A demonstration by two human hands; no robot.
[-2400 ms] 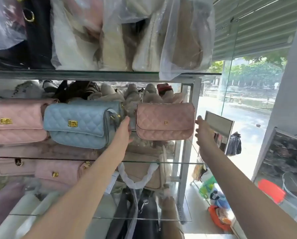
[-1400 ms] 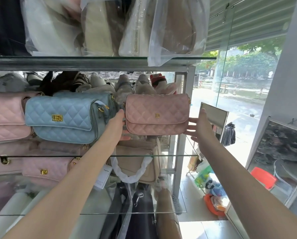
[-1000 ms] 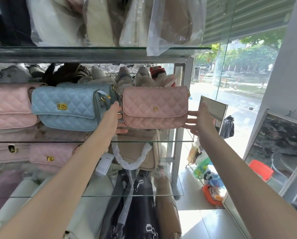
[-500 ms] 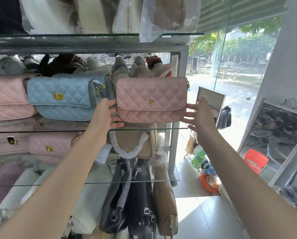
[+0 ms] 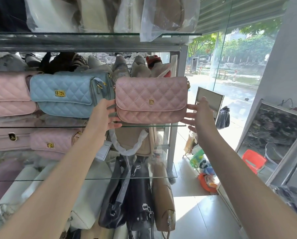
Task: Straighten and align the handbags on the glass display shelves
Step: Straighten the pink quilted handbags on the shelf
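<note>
Pink bag [image 5: 151,100] at right end of glass shelf [image 5: 176,125]
Left hand [image 5: 105,116] and right hand [image 5: 202,114] touch its ends, fingers straight (no grip)

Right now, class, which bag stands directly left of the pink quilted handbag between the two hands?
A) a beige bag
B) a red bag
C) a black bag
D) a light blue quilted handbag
D: the light blue quilted handbag stands beside the pink quilted handbag on the same glass shelf, just past the left hand.
</note>
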